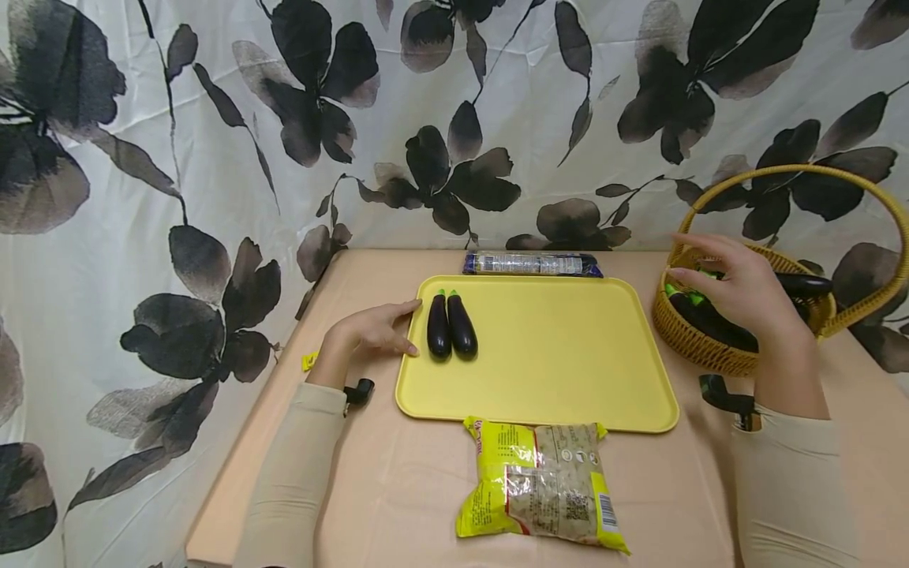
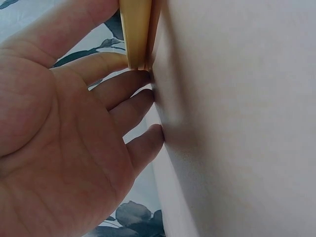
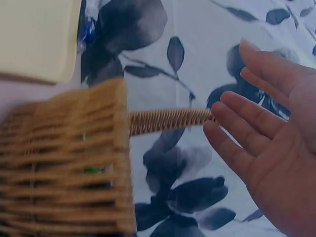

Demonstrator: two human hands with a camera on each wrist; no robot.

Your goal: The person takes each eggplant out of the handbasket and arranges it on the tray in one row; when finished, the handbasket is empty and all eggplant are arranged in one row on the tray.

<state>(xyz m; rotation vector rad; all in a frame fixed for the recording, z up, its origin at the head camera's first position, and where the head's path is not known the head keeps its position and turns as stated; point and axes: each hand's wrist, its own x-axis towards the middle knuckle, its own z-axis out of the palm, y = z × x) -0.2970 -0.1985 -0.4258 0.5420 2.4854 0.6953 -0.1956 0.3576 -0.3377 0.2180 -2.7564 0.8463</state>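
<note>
A bag (image 1: 540, 485) lies near. I see the left hand (image 1: 369, 327), fingers straight, touch the tray (image 1: 561, 347); the right hand (image 1: 746, 284), loosely extended, seemingly empty, is over the far-right basket (image 1: 699, 351).

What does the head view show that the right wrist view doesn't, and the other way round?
Only the head view shows the left hand at the left edge of the yellow tray, two eggplants lying on that tray, and the yellow plastic bag in front of it.

Only the right wrist view shows the palm of the right hand, plus bits of green through the weave of the wicker basket.

Both show the right hand, the basket and its handle, at least part of the tray and blue packet, and the floral fabric.
</note>
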